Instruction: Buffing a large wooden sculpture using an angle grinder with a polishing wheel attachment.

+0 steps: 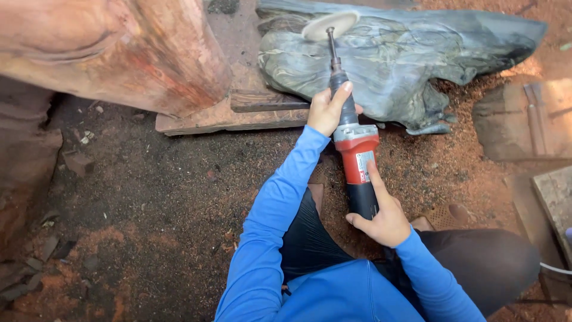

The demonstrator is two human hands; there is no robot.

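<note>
A large reddish log (pixel 113 53) lay at upper left on sawdust-covered ground (pixel 149 209). The grey-green carved slab (pixel 393 65) lay on the ground ahead of you, beside a flat wooden board (pixel 238 116). You held the red-and-black die grinder (pixel 356 161) with both hands: your left hand (pixel 328 110) wrapped its neck, your right hand (pixel 384 217) gripped the rear body. Its white polishing disc (pixel 329 25) touched the slab's upper edge.

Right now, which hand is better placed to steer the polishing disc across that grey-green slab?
The left hand, probably. It grips the neck of the die grinder nearest the white disc, which lies against the grey-green slab. The right hand holds the black rear body, farther from the disc.
</note>
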